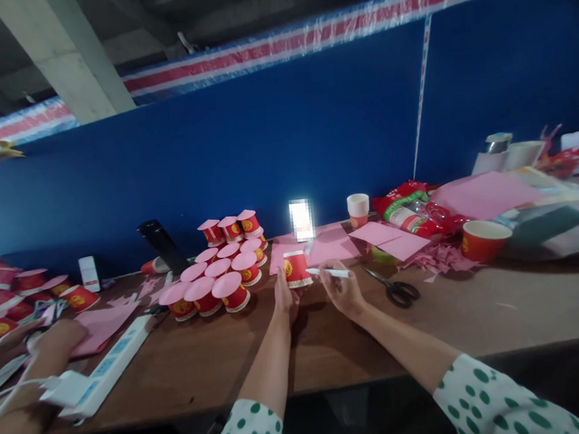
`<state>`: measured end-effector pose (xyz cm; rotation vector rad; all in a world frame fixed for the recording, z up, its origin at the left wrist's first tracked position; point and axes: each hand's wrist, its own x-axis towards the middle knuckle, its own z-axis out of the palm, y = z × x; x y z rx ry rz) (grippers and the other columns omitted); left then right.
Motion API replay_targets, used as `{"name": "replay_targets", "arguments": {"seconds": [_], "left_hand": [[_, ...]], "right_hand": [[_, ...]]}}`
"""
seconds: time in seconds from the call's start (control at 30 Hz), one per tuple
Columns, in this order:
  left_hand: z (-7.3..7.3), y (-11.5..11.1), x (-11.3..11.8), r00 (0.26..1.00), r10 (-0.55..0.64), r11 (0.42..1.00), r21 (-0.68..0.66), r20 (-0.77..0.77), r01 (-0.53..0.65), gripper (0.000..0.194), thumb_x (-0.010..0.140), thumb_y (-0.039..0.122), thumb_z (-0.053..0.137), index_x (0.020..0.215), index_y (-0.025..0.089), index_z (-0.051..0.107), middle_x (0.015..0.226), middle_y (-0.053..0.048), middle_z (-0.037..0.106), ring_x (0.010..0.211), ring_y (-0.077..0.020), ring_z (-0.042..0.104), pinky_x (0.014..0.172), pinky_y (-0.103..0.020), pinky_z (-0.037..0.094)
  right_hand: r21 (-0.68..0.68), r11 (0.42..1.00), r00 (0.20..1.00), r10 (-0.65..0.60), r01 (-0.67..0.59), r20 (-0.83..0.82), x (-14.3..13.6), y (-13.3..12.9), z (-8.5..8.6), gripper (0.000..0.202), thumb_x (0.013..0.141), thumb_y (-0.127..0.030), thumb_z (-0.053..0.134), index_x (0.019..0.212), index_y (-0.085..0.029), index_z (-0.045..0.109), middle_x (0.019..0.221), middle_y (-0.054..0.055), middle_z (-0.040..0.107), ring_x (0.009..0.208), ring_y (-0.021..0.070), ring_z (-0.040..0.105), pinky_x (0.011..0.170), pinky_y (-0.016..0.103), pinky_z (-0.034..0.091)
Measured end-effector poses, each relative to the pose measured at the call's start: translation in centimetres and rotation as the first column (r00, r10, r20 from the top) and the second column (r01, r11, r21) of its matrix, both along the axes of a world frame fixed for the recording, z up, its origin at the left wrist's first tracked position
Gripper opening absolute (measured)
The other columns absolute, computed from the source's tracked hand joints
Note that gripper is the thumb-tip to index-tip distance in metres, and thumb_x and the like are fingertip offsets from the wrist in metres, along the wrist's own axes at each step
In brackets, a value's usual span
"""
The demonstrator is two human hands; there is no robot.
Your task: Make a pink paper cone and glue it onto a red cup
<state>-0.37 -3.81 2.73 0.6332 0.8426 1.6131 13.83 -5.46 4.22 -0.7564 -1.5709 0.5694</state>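
Observation:
My left hand [285,297] is closed around a red paper cup [296,270] with a gold emblem, held upside down above the table. In my right hand [344,290] is a white pen [328,273], gripped between thumb and fingers. The pen's tip points at the cup's right side; whether it touches, I cannot tell. Behind the cup lie pink paper sheets [339,240]. Left of my hands stand several upturned red cups [236,300] topped with pink paper discs [227,285], some stacked at the back. Black-handled scissors [400,294] rest to the right of my right hand.
At left, a co-worker's hands [59,345] are near pink paper and a white power strip [113,368]. A black bottle [161,244] leans by the blue partition [282,124]. Rightward are pink scraps [443,258], a red cup [484,242] and a red plastic package [406,208].

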Motion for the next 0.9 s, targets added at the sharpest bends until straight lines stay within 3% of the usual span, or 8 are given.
{"name": "replay_targets", "arguments": {"seconds": [0.47,0.9], "left_hand": [[-0.12,0.24,0.37,1.000,0.023,1.000,-0.016,-0.020,-0.023,0.050,0.076,0.051,0.052,0.105,0.012,0.056,0.098,-0.018,0.064,0.093,-0.0285,0.062,0.079,-0.044,0.050],[-0.05,0.32,0.51,0.994,0.084,0.996,-0.030,-0.063,-0.086,0.040,0.076,0.047,0.053,0.097,0.014,0.058,0.084,-0.012,0.066,0.078,-0.0229,0.065,0.072,-0.039,0.053]], "right_hand": [[-0.021,0.998,0.995,0.053,-0.051,0.087,-0.11,-0.31,-0.05,0.022,0.085,-0.038,0.044,0.079,-0.019,0.055,0.067,0.001,0.055,0.053,0.0110,0.046,0.049,0.021,0.037],[0.021,1.000,0.982,0.005,-0.009,0.189,-0.05,-0.31,-0.06,0.021,0.086,-0.033,0.041,0.079,-0.019,0.055,0.067,0.001,0.057,0.053,0.0107,0.050,0.051,0.020,0.040]]}}
